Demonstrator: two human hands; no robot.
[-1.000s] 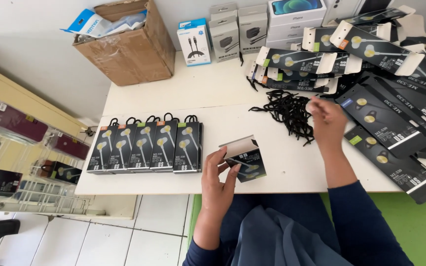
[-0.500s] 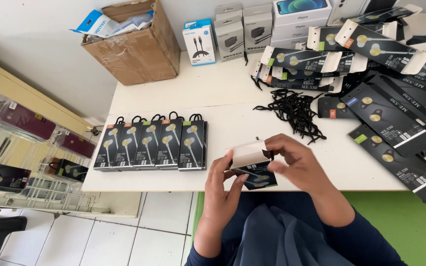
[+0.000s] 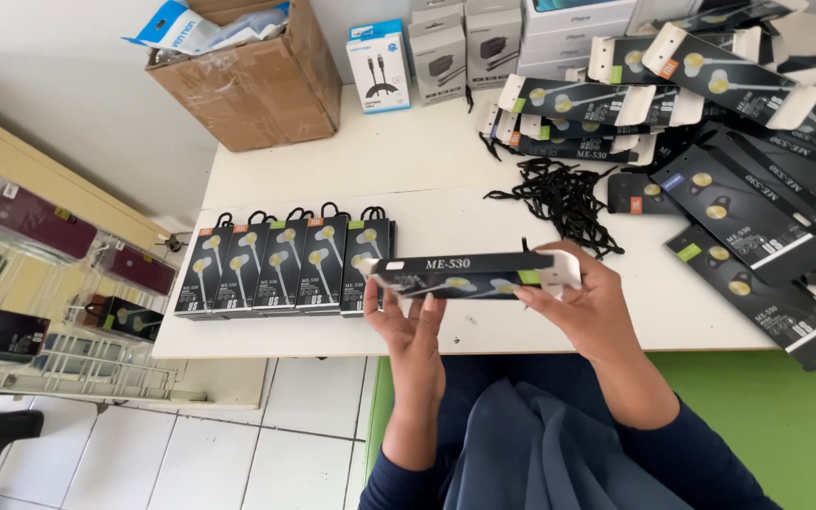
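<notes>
Far to the left of the hands, beyond the tabletop's (image 3: pixel 399 179) edge, a wire rack (image 3: pixel 59 368) of packaged goods stood over the tiled floor. Up and to the left of the hands, a brown cardboard carton (image 3: pixel 257 80) sat at the back of the tabletop. Just left of the left hand, a row of five black earphone packs (image 3: pixel 285 264) lay side by side near the front edge, hang loops pointing away.

The left hand (image 3: pixel 408 326) gripped the left end of a long black earphone box (image 3: pixel 469 276), held level above the front edge of the tabletop. The right hand (image 3: pixel 587 307) clasped the box's right end, fingers wrapped around the white flap. Both hands were closed on it. This looked like the closing or squaring-up stage of one box; the next move would likely call for a firm tuck of the flap without crushing the thin card.

Just beyond the right hand lay a tangle of black hang cords (image 3: pixel 559 194). Farther right, loose flat boxes (image 3: pixel 757 208) crowded the tabletop to its right edge, some overhanging. Bare surface lay between the row and the cords, directly ahead of the hands; the right side offered little room, and a sweeping elbow there could push boxes off.
</notes>
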